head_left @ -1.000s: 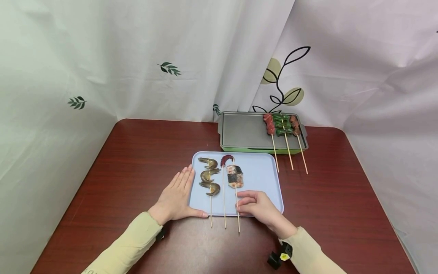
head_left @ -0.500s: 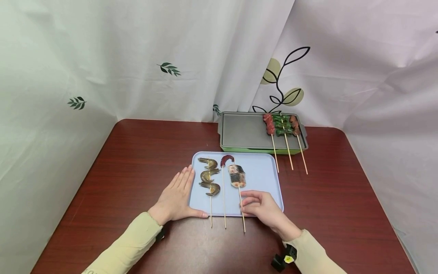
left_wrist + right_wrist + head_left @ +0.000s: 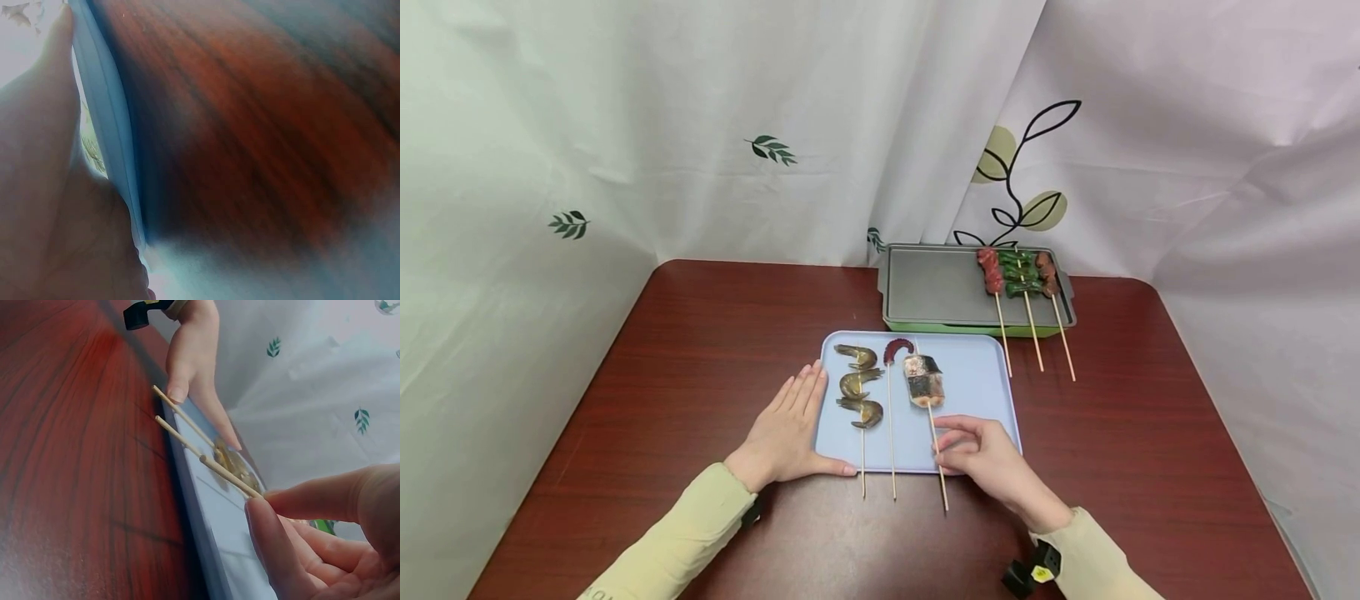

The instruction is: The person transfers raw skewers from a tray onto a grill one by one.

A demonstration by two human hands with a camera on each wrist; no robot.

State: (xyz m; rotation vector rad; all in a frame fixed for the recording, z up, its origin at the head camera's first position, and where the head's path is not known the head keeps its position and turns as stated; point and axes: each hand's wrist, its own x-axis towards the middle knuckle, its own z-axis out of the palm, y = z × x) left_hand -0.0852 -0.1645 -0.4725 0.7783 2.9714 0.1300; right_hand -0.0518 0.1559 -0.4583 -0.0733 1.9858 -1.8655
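Observation:
A light-blue tray [image 3: 973, 367] lies on the table in the head view. My right hand [image 3: 981, 454] pinches the wooden stick of a skewer with chunky fish-like pieces [image 3: 925, 382], dark and pale banded, over the tray's middle. In the right wrist view thumb and forefinger meet on that stick [image 3: 228, 475]. To its left lie a skewer with a dark-red curled tentacle [image 3: 895, 350] and a shrimp skewer [image 3: 859, 385], their stick ends past the front rim. My left hand [image 3: 782, 437] rests with straight fingers along the tray's left side, thumb at the front edge.
Behind the tray stands a grey grill plate [image 3: 932, 287] on a green base. On its right side lie a red meat skewer [image 3: 990, 271], a green pepper skewer [image 3: 1019, 275] and a brown meat skewer [image 3: 1047, 275], sticks jutting forward. White curtains [image 3: 700, 125] surround the table.
My right hand has moved a little to the right with the fish-like skewer, which now leans more and sits farther from the tentacle skewer. The left hand has stayed in place.

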